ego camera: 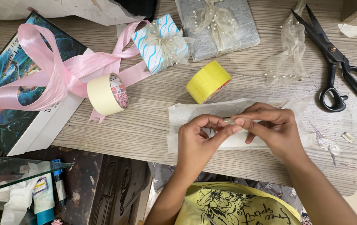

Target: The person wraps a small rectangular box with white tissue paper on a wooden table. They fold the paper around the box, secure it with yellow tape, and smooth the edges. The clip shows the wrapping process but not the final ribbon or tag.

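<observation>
My left hand (199, 139) and my right hand (272, 127) meet over a sheet of white tissue paper (187, 114) lying flat near the table's front edge. Their fingertips pinch a small thin object between them, too small to identify. A yellow tape roll (207, 81) stands just beyond the paper. A cream tape roll (105, 93) lies to the left, beside a loose pink satin ribbon (53, 71).
Two wrapped gift boxes sit at the back: a blue-and-white striped one (159, 41) and a grey one (218, 27), both with sheer pearl bows. Black scissors (337, 62) and a sheer ribbon piece (289, 58) lie right. A large illustrated box (16, 96) overhangs the wooden table (153, 125) on the left.
</observation>
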